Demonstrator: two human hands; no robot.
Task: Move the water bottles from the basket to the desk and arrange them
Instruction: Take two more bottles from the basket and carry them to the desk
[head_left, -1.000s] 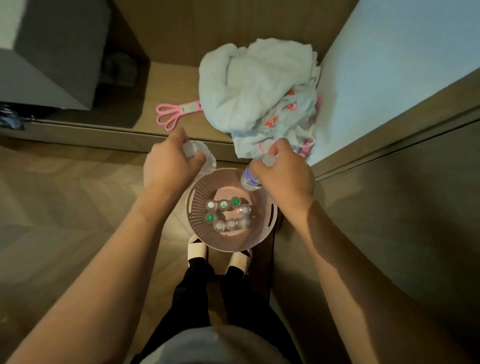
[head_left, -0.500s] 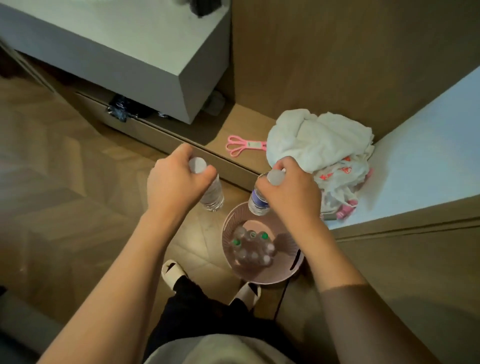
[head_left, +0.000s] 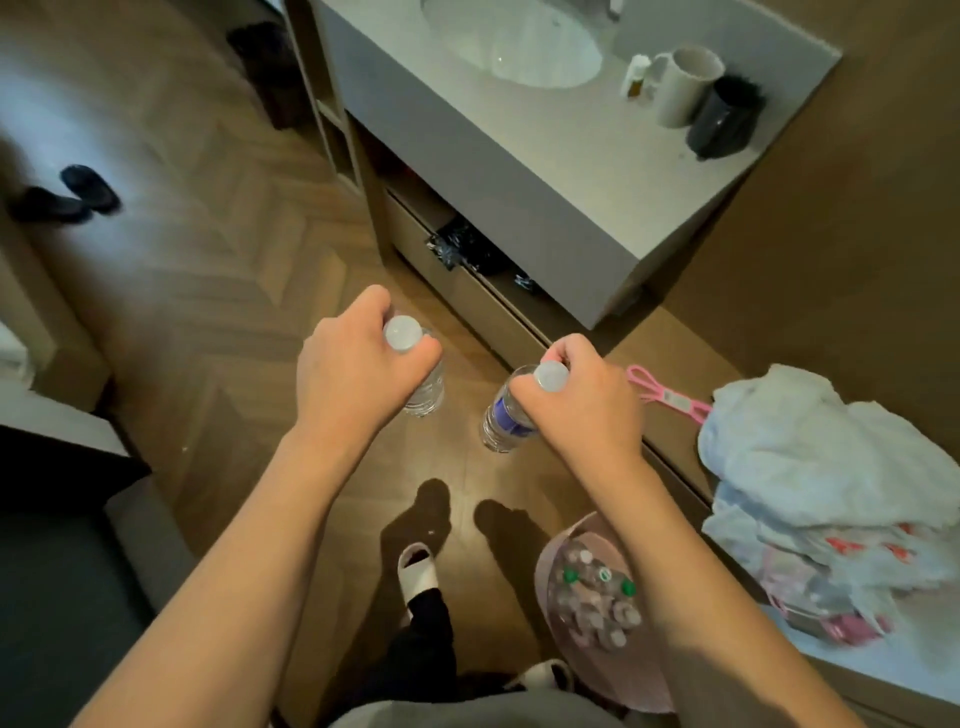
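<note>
My left hand (head_left: 353, 374) grips a clear water bottle (head_left: 428, 392) by its neck, white cap up, above the wooden floor. In my right hand (head_left: 582, 405) hangs a second clear bottle with a blue label (head_left: 504, 421), held the same way. A pink round basket (head_left: 550, 571) stands on the floor at the lower right, partly hidden by my right forearm. Several more bottles (head_left: 597, 608) with white and green caps stand upright inside it. A grey countertop (head_left: 519, 171) with a sink (head_left: 519, 41) lies ahead at the top.
On the countertop's right end stand a white mug (head_left: 680, 85), a dark cup (head_left: 724, 117) and a small bottle (head_left: 636, 75). A pile of pale cloth (head_left: 831, 467) and a pink hanger (head_left: 665, 395) lie on a ledge at right. Dark slippers (head_left: 62, 195) sit on the floor at far left.
The view has swung up and to the left, away from the basket, bringing the sink counter into sight. Both hands, each holding its bottle, have moved away from the basket.
</note>
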